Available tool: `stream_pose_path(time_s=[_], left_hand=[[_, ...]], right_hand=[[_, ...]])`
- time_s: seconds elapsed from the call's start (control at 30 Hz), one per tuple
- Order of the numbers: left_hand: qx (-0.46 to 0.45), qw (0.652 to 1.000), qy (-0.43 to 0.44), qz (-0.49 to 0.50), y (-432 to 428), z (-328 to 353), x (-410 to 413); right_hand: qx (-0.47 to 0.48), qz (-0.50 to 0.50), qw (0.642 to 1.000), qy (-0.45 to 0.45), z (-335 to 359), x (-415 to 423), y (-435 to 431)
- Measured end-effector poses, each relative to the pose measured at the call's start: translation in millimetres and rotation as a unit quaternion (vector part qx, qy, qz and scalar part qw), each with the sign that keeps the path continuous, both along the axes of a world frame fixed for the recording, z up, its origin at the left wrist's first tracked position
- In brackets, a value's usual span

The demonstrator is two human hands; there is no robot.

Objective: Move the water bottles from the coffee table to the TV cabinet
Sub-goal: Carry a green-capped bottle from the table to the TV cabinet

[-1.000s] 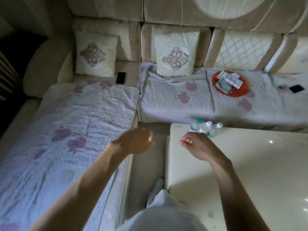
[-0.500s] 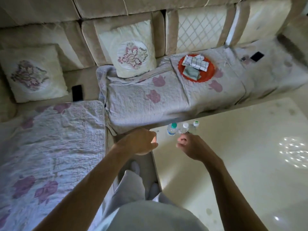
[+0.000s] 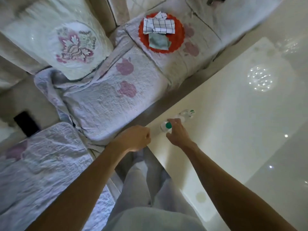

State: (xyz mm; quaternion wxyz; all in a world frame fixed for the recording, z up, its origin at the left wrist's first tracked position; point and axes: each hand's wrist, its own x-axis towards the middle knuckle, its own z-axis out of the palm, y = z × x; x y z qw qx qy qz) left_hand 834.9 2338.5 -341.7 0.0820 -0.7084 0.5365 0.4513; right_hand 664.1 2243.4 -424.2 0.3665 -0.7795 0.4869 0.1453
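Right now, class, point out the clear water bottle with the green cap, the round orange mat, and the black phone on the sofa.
clear water bottle with the green cap [image 3: 168,125], head view, on its cap
round orange mat [image 3: 179,36], head view, bare right rim
black phone [image 3: 26,123], head view, screen middle

A beige corner sofa [image 3: 20,52] fills the upper left, draped in pale quilted covers [image 3: 106,100] with pink flower patches; an embroidered cushion [image 3: 66,42] leans on its backrest; an orange mat [image 3: 179,35] with folded cloths lies on the seat; the light is dim; glints dot the glossy surface at right.
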Motion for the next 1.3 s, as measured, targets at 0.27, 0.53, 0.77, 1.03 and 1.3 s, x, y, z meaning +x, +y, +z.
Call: stream_pose_path(time_s=[0.27, 0.53, 0.77, 1.03, 1.3], left_hand=[[0.06, 0.998, 0.016, -0.004, 10.2, -19.3, 44.4], [0.073, 0.997, 0.011, -0.014, 15.4, -22.7, 57.1], [0.015, 0.998, 0.057, -0.036, -13.0, -17.4, 8.1], [-0.089, 0.971, 0.161, -0.151, -34.2, 0.4, -107.2], [-0.136, 0.941, 0.279, -0.134, -19.7, 45.8, -253.7]], right_hand=[[0.045, -0.038, 0.996, 0.066, -72.5, 25.0, 4.6], [-0.01, -0.171, 0.985, 0.026, -83.1, 11.9, 20.2], [-0.048, -0.237, 0.968, -0.073, 8.8, -40.6, 45.9], [-0.164, -0.289, 0.919, -0.213, 183.9, -144.1, 76.3], [-0.244, -0.4, 0.84, -0.273, 273.5, -263.7, 131.9]])
